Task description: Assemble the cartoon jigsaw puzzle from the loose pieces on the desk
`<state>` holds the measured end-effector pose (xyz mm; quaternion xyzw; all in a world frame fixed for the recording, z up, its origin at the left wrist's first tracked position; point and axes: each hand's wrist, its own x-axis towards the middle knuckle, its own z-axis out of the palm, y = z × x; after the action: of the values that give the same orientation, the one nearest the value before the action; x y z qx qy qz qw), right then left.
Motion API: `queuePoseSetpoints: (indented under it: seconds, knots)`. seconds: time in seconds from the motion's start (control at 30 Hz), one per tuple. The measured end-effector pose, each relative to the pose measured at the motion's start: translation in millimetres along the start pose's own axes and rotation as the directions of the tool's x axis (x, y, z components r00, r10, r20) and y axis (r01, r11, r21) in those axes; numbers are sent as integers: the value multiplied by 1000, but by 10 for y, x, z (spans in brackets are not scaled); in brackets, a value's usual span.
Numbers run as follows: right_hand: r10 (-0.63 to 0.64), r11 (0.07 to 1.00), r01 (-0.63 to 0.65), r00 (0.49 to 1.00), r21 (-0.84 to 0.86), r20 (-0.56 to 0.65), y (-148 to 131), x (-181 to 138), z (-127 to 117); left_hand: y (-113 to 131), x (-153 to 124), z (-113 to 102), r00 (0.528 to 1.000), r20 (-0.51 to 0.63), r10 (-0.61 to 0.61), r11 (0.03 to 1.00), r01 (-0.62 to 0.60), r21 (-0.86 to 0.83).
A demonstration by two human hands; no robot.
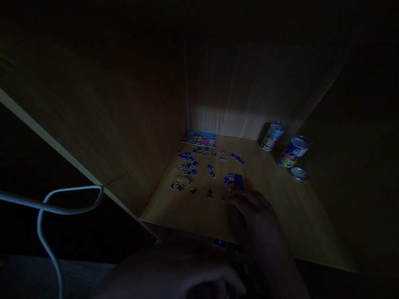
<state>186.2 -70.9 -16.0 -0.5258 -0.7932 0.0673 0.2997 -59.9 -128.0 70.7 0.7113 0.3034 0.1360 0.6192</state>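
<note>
The scene is very dark. My right hand rests on a wooden desk, its fingertips touching a small joined cluster of puzzle pieces. Whether the fingers pinch a piece is too dark to tell. Several loose blue and yellow puzzle pieces lie scattered to the left. My left hand is low near the front edge, fingers curled over something pale I cannot make out.
A cartoon reference picture leans at the back of the desk. Two printed cans stand at the back right with a round lid beside them. Wooden side walls enclose the desk. A white cable loops at left.
</note>
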Motion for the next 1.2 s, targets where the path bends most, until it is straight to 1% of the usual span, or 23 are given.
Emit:
queuePoseSetpoints:
  seconds: [0.03, 0.07, 0.1, 0.17, 0.2, 0.27, 0.4, 0.47, 0.57, 0.6, 0.63, 0.73, 0.8, 0.87, 0.97, 1.07, 1.13, 1.2]
  knots:
    - [-1, 1000, 1, 1000, -1, 0, 0, -1, 0, -41, 25, -48, 997, -56, -51, 994, 56, 95]
    - [-2, 1000, 2, 1000, -5, -1, -1, -1, 0, -89, 57, -82, 985, -137, -107, 963, 137, 234]
    - [-2, 1000, 2, 1000, -11, -1, -4, 1, 0, -140, 91, -103, 965, -227, -130, 918, 204, 341]
    - [1, 1000, -1, 1000, -23, -1, -12, 6, -4, -236, 154, -122, 936, -335, -107, 858, 257, 444]
    - [2, 1000, -2, 1000, -27, 1, -15, 9, -6, -273, 178, -128, 924, -374, -84, 845, 265, 465]
    - [1, 1000, -1, 1000, -29, 3, -20, 14, -10, -317, 208, -143, 908, -418, -45, 829, 267, 491]
    - [-6, 1000, 5, 1000, -24, -9, -26, 18, -19, -326, 240, -198, 884, -466, -40, 792, 313, 525]
    - [-3, 1000, 3, 1000, -20, -13, -32, 18, -25, -336, 268, -234, 850, -527, -16, 746, 361, 560]
    - [8, 1000, -8, 1000, -5, -13, -47, 18, -36, -380, 327, -295, 778, -627, 38, 630, 469, 619]
    - [11, 1000, -11, 1000, -1, -17, -52, 18, -40, -399, 347, -314, 763, -644, 44, 594, 499, 631]
    - [13, 1000, -13, 1000, 0, -21, -57, 18, -43, -416, 366, -332, 759, -650, 44, 565, 517, 643]
    - [14, 1000, -14, 1000, -2, -22, -61, 16, -45, -458, 413, -369, 762, -646, 54, 526, 528, 667]
    - [13, 1000, -13, 1000, -2, -14, -56, 14, -40, -472, 430, -378, 758, -648, 72, 533, 520, 667]
    - [13, 1000, -13, 1000, 0, -8, -48, 13, -34, -478, 438, -377, 754, -651, 87, 568, 499, 655]
    - [16, 1000, -16, 1000, -3, -14, -41, 12, -27, -486, 440, -358, 769, -631, 101, 619, 448, 645]
    - [20, 1000, -20, 1000, -7, -18, -44, 11, -22, -485, 439, -320, 784, -607, 131, 613, 417, 671]
    - [21, 1000, -21, 1000, -5, -16, -45, 11, -16, -474, 441, -290, 767, -617, 178, 568, 432, 701]
    - [17, 1000, -18, 1000, -6, -15, -42, 12, -10, -468, 449, -263, 730, -647, 222, 502, 483, 717]
